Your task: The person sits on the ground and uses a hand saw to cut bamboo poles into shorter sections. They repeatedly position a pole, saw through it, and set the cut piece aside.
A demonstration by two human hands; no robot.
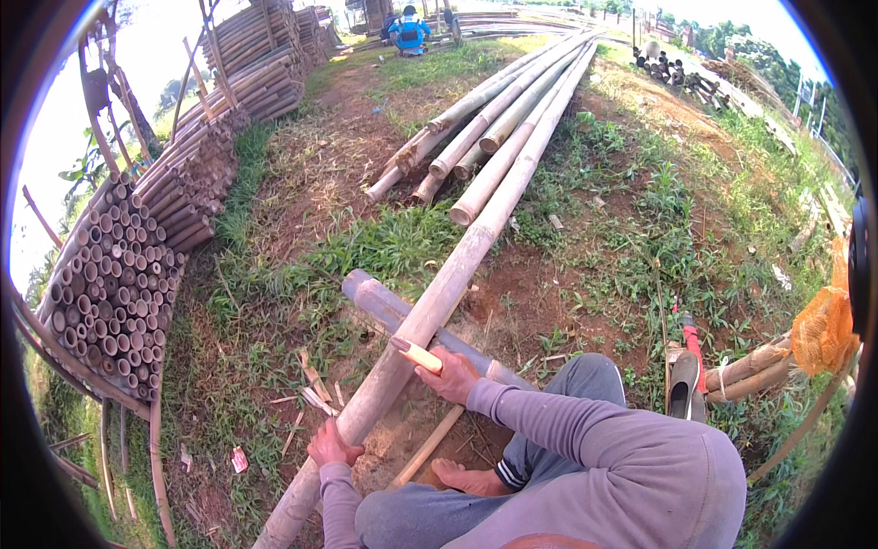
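Observation:
A long, thick bamboo pole runs from the lower left up toward the far top, resting across a shorter grey bamboo piece. My left hand is closed around the near part of the pole, fingers over its side. My right hand grips a pale wooden handle with a dark end, held just over the pole. The rest of that tool is hidden, so its kind cannot be told. A thin pale stick slants below my right hand, beside my bare foot.
Several bamboo poles lie fanned out ahead. Stacked bamboo fills a rack at left. At right are a red-handled tool, a dark curved object, tied poles and an orange net bag. A person in blue crouches far off.

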